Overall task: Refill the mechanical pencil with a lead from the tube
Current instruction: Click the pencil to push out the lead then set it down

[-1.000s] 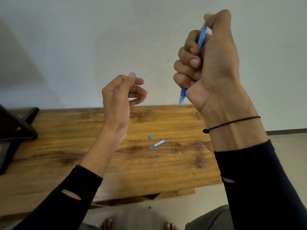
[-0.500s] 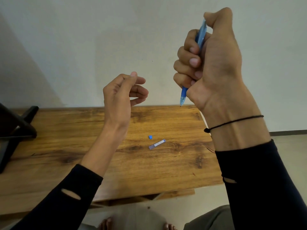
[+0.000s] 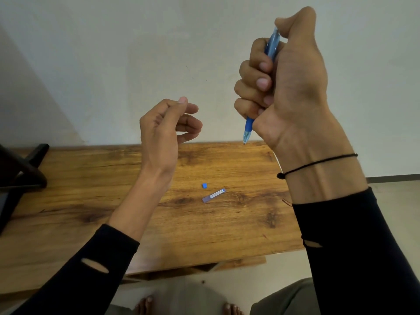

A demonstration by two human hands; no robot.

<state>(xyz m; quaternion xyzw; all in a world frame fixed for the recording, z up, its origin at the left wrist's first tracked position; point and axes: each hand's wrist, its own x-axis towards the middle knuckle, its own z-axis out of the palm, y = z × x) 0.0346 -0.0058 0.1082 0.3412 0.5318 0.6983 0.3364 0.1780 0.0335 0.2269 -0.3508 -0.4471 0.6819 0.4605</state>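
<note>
My right hand (image 3: 293, 87) is raised above the table, fisted around a blue mechanical pencil (image 3: 247, 127) that points tip down, with my thumb on its top end. My left hand (image 3: 161, 133) hovers to the left of it at a lower height, thumb pressed against the forefinger and the other fingers loosely curled; I see no lead in the pinch. A small clear lead tube (image 3: 214, 195) lies on the wooden table (image 3: 91, 189) below and between my hands. Its little blue cap (image 3: 204, 185) lies apart, just to the tube's upper left.
A black stand (image 3: 20, 173) rests on the table's far left. A plain pale wall rises behind the table. The table's right edge lies under my right forearm. Bare feet and grey trousers show below the front edge.
Both hands have stayed almost where they were, with only a slight drift. The tube and cap have not moved.
</note>
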